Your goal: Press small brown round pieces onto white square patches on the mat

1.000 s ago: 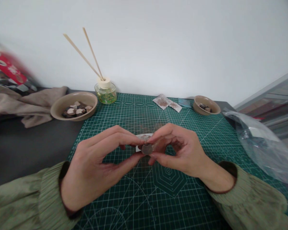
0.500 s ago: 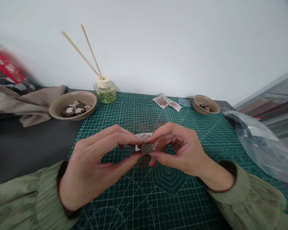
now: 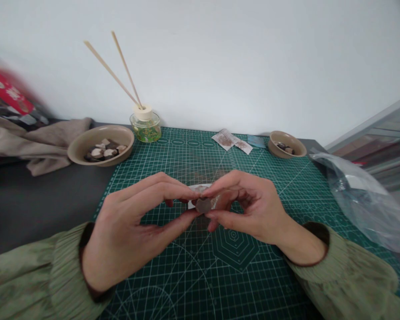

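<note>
Between my two hands, above the green cutting mat [image 3: 173,284], is a small round grey-brown piece [image 3: 204,205] with a flat face turned toward me. The fingertips and thumb of my left hand [image 3: 143,222] pinch its left side. My right hand [image 3: 246,204] pinches it from the right with thumb and index finger, the other fingers curled behind. Just behind the fingertips shows a white paper piece [image 3: 192,205] with brown stains, mostly covered by the hands. What the piece is made of I cannot tell.
A tan bowl [image 3: 75,153] of small dark and pale chunks stands left, a smaller bowl [image 3: 298,149] right. Behind are a reed diffuser [image 3: 146,126], stained paper pieces [image 3: 225,138] and a blue piece [image 3: 256,141]. A cloth [image 3: 50,142] lies left, a clear plastic bag [image 3: 360,200] right.
Both hands stay almost in place around the small piece. The piece has tilted or turned only slightly, and the view has shifted a little.
</note>
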A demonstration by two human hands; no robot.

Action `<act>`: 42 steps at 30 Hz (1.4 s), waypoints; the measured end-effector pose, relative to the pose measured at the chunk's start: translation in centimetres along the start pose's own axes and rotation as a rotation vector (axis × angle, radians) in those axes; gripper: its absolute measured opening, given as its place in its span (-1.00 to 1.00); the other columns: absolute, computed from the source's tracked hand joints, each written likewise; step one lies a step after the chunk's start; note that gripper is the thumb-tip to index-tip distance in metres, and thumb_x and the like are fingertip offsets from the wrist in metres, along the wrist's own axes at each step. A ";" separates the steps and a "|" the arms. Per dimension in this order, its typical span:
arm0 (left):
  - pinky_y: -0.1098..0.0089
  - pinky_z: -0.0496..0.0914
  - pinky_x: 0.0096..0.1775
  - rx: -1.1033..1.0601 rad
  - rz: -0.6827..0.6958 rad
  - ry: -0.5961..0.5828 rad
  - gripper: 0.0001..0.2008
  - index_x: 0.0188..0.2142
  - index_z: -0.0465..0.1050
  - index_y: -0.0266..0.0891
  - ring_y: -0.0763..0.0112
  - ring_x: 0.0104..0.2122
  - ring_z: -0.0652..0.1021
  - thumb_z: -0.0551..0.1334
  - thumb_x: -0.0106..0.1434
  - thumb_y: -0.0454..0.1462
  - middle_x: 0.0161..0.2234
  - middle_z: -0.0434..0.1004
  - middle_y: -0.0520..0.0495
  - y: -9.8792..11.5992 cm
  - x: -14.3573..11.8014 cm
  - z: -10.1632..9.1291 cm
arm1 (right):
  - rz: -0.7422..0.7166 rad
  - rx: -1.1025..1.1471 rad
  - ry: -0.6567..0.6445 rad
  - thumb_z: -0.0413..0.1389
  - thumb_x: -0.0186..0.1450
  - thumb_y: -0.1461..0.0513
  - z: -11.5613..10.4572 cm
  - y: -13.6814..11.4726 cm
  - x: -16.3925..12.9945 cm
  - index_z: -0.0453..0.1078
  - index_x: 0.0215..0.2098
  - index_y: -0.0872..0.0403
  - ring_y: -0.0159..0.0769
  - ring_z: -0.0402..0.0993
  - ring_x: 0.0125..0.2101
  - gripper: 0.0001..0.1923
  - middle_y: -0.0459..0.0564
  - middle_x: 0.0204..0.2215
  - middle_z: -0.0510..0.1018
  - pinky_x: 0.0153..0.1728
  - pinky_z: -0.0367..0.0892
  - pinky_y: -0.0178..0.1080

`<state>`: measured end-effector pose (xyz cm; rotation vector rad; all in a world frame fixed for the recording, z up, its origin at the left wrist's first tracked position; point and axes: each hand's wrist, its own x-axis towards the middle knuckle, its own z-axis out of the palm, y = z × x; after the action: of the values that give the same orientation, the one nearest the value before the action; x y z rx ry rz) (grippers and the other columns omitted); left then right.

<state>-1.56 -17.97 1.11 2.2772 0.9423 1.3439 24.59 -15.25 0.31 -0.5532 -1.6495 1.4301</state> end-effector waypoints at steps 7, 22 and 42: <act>0.29 0.73 0.03 0.216 -0.022 -0.084 -0.71 0.30 0.56 -0.09 0.32 -0.07 0.79 0.39 0.67 -0.16 0.08 0.80 -0.06 -1.2 -0.4 0.5 | -0.120 -0.373 0.098 0.53 0.38 0.36 -0.4 -0.6 0.5 0.62 -0.04 0.01 -0.33 0.80 -0.33 -0.72 0.04 -0.04 0.87 -0.42 0.66 -0.39; 0.00 0.71 0.26 0.358 0.120 -0.362 -0.70 0.25 0.67 -0.23 0.08 0.19 0.75 0.21 0.75 -0.20 0.19 0.79 -0.21 -3.1 -0.5 0.7 | -0.165 -1.016 -0.120 0.42 0.57 0.24 -2.4 0.4 0.5 0.66 0.04 0.08 -0.36 0.49 -0.39 -0.88 -0.02 -0.13 0.73 -0.29 0.40 -0.24; -0.05 0.71 0.32 0.313 0.023 -0.367 -0.64 0.24 0.74 -0.07 -0.04 0.22 0.74 0.23 0.70 -0.06 0.21 0.80 -0.19 -3.2 -0.4 0.4 | -0.176 -1.017 -0.098 0.37 0.56 0.20 -2.5 0.9 0.7 0.66 -0.04 0.07 -0.31 0.45 -0.36 -0.90 -0.09 -0.27 0.65 -0.27 0.32 -0.21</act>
<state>-2.56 -15.92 -1.25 2.6484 1.0554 0.7832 26.07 -13.05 -0.43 -0.8554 -2.3868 0.4035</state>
